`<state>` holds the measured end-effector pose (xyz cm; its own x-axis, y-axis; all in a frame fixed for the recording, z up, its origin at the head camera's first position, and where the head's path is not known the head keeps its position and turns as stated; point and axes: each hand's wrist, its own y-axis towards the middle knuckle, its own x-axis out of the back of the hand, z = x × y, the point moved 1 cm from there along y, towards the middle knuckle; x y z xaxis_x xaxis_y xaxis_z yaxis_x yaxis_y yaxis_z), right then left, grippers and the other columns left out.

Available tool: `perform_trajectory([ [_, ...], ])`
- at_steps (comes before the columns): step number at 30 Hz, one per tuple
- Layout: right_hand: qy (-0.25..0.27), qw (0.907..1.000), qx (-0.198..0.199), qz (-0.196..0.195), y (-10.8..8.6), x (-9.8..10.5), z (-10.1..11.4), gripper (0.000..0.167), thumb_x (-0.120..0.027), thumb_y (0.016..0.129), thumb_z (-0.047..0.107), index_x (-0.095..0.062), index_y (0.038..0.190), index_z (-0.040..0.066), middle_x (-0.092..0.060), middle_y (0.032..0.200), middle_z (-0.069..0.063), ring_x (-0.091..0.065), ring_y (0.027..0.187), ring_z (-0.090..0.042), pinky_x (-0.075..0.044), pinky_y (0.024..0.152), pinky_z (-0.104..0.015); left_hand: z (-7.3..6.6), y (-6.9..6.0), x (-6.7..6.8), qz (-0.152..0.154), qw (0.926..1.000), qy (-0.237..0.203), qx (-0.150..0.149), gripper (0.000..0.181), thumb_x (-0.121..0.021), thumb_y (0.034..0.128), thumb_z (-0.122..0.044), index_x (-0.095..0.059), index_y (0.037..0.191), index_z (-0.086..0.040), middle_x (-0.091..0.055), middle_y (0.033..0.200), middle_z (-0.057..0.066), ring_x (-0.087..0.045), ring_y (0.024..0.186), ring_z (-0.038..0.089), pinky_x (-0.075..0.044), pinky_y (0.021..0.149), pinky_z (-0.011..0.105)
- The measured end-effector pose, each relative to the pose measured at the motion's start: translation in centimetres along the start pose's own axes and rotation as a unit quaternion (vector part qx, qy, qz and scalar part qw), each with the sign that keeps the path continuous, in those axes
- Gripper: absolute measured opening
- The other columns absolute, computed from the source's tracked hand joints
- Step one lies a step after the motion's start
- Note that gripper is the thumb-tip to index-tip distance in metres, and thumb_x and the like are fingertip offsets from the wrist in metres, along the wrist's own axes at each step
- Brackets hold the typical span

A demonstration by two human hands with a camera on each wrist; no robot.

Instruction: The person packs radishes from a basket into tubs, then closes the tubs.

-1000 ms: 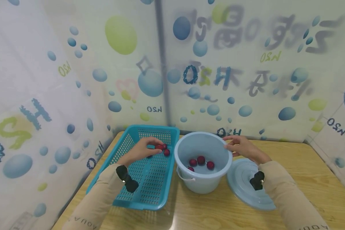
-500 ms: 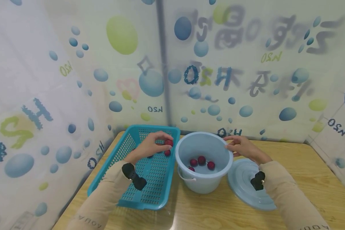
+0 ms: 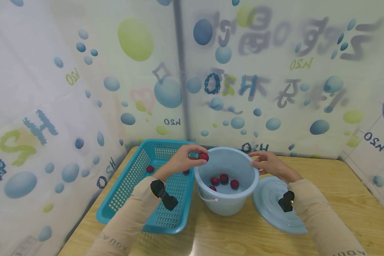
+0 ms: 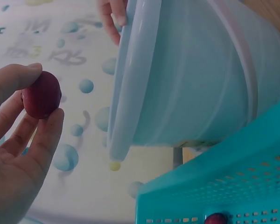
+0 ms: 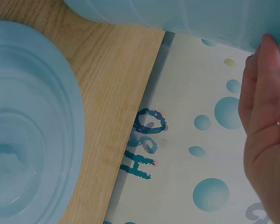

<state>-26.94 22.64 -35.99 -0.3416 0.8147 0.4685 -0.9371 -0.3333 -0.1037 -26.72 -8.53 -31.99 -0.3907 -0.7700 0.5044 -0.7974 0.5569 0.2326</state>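
Observation:
A dark red round fruit (image 3: 203,157) is pinched between the thumb and fingers of my left hand (image 3: 184,160), at the left rim of a light blue bucket (image 3: 225,206). In the left wrist view the fruit (image 4: 41,95) is held in the fingertips of the left hand (image 4: 18,140), apart from the bucket (image 4: 191,79). Several red fruits (image 3: 224,178) lie on the bucket's floor. My right hand (image 3: 273,165) grips the bucket's right rim with thumb and fingers; in the right wrist view that hand (image 5: 268,126) lies along the bucket's side.
The blue-green basket (image 3: 187,199) stands left of the bucket, with red fruits (image 3: 150,169) inside, partly hidden by the left arm. A light blue lid (image 3: 272,202) lies on the wooden table (image 3: 230,234) to the bucket's right. A patterned curtain (image 3: 192,106) hangs behind.
My left hand has moved right and slightly up, out of the basket to the bucket's rim, carrying a fruit. My right hand and the bucket have stayed in place.

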Motion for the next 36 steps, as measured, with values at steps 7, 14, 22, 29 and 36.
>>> perform_trajectory([
  [7,-0.007,1.0000,-0.003,-0.004,0.2,0.1,-0.2,0.050,-0.058,0.086,0.022,-0.041,0.128,0.001,-0.054,0.095,-0.016,-0.059,0.081,-0.023,-0.052,0.071,-0.036,-0.1,1.0,-1.1,0.002,0.9999,0.016,0.003,0.028,-0.066,0.0793,-0.012,-0.062,0.107,-0.007,-0.060,0.098,0.003,-0.053,0.093,0.017,-0.049,0.075,0.026],
  [14,-0.006,0.9999,-0.008,-0.008,0.3,0.0,-0.4,0.050,-0.059,0.086,0.022,-0.041,0.128,0.002,-0.054,0.096,-0.016,-0.060,0.081,-0.023,-0.052,0.071,-0.036,-0.5,1.6,-2.4,0.015,0.9986,0.038,0.032,0.029,-0.067,0.0787,-0.016,-0.062,0.107,-0.008,-0.060,0.098,-0.002,-0.052,0.096,0.014,-0.048,0.075,0.024],
  [22,-0.003,0.9997,-0.018,-0.014,0.3,0.0,-0.4,0.052,-0.060,0.085,0.024,-0.041,0.128,0.002,-0.054,0.097,-0.016,-0.060,0.081,-0.022,-0.052,0.071,-0.038,-0.8,2.0,-3.1,0.019,0.9990,0.026,0.031,0.028,-0.067,0.0789,-0.013,-0.062,0.106,-0.007,-0.060,0.100,0.002,-0.053,0.097,0.017,-0.048,0.078,0.024],
  [29,-0.004,0.9999,-0.009,-0.010,0.1,0.0,-0.2,0.051,-0.059,0.085,0.023,-0.041,0.128,0.002,-0.055,0.097,-0.016,-0.060,0.081,-0.023,-0.052,0.070,-0.037,-0.5,2.3,-3.6,0.018,0.9982,0.040,0.040,0.031,-0.067,0.0786,-0.013,-0.061,0.108,-0.006,-0.061,0.104,0.005,-0.054,0.100,0.019,-0.049,0.076,0.023],
  [36,0.003,1.0000,0.002,-0.004,0.0,0.0,-0.1,0.049,-0.058,0.086,0.020,-0.041,0.128,0.000,-0.054,0.094,-0.016,-0.060,0.079,-0.022,-0.052,0.069,-0.037,-0.2,2.2,-3.7,0.031,0.9976,0.024,0.057,0.036,-0.069,0.0766,-0.014,-0.060,0.110,-0.007,-0.059,0.112,0.005,-0.052,0.107,0.020,-0.048,0.077,0.023],
])
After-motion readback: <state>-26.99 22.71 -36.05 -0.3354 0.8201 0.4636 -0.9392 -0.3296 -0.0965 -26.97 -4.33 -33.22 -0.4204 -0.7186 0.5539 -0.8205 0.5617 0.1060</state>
